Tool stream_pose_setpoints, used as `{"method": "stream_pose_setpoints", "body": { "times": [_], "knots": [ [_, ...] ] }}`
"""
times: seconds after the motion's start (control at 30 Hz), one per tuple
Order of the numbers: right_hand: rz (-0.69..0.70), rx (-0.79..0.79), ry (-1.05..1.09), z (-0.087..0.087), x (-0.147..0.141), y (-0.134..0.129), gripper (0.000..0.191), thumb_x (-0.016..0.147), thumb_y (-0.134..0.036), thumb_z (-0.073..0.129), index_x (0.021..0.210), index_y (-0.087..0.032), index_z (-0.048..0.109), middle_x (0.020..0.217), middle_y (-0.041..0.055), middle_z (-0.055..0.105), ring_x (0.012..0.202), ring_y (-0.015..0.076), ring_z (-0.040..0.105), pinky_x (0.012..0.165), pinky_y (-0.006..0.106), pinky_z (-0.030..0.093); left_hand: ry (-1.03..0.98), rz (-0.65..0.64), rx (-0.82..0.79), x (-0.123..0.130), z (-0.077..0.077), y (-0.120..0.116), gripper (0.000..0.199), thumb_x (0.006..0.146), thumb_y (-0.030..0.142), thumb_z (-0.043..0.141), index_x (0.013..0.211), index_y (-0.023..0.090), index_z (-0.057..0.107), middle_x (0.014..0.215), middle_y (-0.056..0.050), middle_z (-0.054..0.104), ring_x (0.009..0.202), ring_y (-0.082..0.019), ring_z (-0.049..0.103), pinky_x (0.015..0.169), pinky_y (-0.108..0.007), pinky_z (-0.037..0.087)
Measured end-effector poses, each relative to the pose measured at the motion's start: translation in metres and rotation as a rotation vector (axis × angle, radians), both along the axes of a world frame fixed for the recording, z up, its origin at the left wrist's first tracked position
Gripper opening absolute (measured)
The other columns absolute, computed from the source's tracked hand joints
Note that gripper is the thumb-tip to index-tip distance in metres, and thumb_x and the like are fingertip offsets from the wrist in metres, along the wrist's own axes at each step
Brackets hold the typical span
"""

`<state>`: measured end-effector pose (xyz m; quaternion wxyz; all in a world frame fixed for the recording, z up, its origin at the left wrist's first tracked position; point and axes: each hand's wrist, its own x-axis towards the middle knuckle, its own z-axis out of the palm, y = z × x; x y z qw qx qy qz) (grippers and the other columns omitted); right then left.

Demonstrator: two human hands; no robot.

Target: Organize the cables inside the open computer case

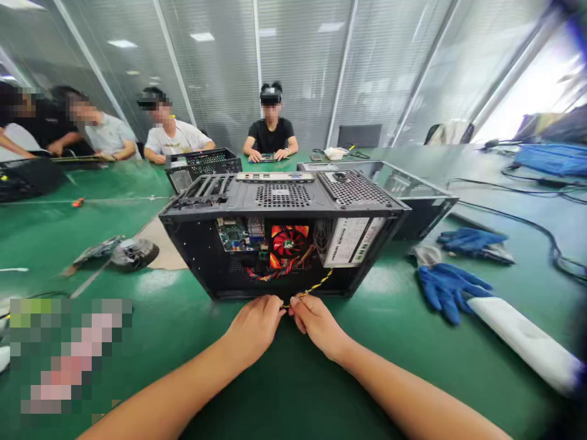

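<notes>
A black computer case (pixel 192 244) lies in front of me with its side open. Inside show a green circuit board (pixel 236 235), a red-bladed fan (pixel 290 244) and a power supply (pixel 353 242) with a white label. From the power supply a twisted yellow-and-black cable (pixel 321 283) runs out over the near edge of the case. My left hand (pixel 259 324) pinches this cable near its end. Just to the right, my right hand (pixel 316 321) also pinches it, with the fingertips of both hands almost touching. The cable's tip is hidden by the fingers.
Blue work gloves (pixel 452 287) and a white elongated object (pixel 523 336) lie at the right. Behind stand another case (pixel 426 211) and a black open frame (pixel 206 162). Tape and a bag (pixel 132 252) lie left. Several people sit across the green table (pixel 174 342).
</notes>
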<state>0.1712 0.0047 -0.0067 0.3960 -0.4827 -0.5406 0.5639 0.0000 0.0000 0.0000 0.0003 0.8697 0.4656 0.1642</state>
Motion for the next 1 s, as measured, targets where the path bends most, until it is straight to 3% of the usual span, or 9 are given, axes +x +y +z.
{"method": "stream_pose_setpoints", "body": {
  "times": [0.3, 0.43, 0.57, 0.83, 1.0],
  "knots": [
    [-0.016, -0.020, 0.030, -0.007, 0.000, 0.002, 0.048, 0.084, -0.063, 0.051, 0.066, -0.019, 0.053, 0.047, -0.0060, 0.043, 0.042, 0.0098, 0.039, 0.044, 0.024, 0.032, 0.097, 0.016, -0.041, 0.001, 0.004, 0.001, 0.008, 0.097, 0.023, 0.051, 0.096, 0.017, 0.057, 0.078, -0.003, 0.068, 0.070, -0.020, 0.069, 0.064, -0.030, 0.056],
    [-0.024, -0.013, 0.032, -0.007, 0.000, 0.002, 0.047, 0.085, -0.062, 0.051, 0.066, -0.019, 0.054, 0.046, -0.0057, 0.043, 0.042, 0.0100, 0.039, 0.044, 0.024, 0.032, 0.075, -0.033, 0.086, -0.002, 0.005, 0.003, 0.009, 0.095, 0.024, 0.055, 0.094, 0.018, 0.062, 0.083, -0.003, 0.065, 0.076, -0.019, 0.067, 0.070, -0.031, 0.057],
    [-0.028, -0.014, 0.042, -0.007, 0.000, 0.002, 0.046, 0.085, -0.061, 0.052, 0.065, -0.019, 0.054, 0.046, -0.0060, 0.043, 0.042, 0.0096, 0.038, 0.043, 0.024, 0.031, 0.067, -0.060, 0.199, -0.005, 0.001, 0.004, 0.014, 0.096, 0.027, 0.054, 0.095, 0.018, 0.065, 0.080, -0.004, 0.061, 0.072, -0.019, 0.064, 0.066, -0.031, 0.057],
    [-0.032, -0.033, 0.075, -0.010, 0.000, 0.002, 0.046, 0.085, -0.061, 0.053, 0.066, -0.019, 0.053, 0.046, -0.0066, 0.042, 0.041, 0.0092, 0.038, 0.043, 0.024, 0.030, -0.040, -0.024, 0.085, -0.002, -0.005, 0.001, 0.013, 0.095, 0.025, 0.055, 0.101, 0.017, 0.063, 0.081, -0.004, 0.064, 0.070, -0.019, 0.066, 0.065, -0.032, 0.057],
    [-0.032, -0.020, 0.048, -0.009, 0.000, 0.002, 0.046, 0.085, -0.061, 0.053, 0.065, -0.019, 0.054, 0.046, -0.0060, 0.043, 0.042, 0.0095, 0.039, 0.043, 0.024, 0.031, -0.038, -0.061, 0.114, -0.004, -0.002, 0.003, 0.012, 0.096, 0.024, 0.054, 0.096, 0.018, 0.064, 0.083, -0.004, 0.061, 0.073, -0.019, 0.064, 0.069, -0.033, 0.057]
  ]
}}
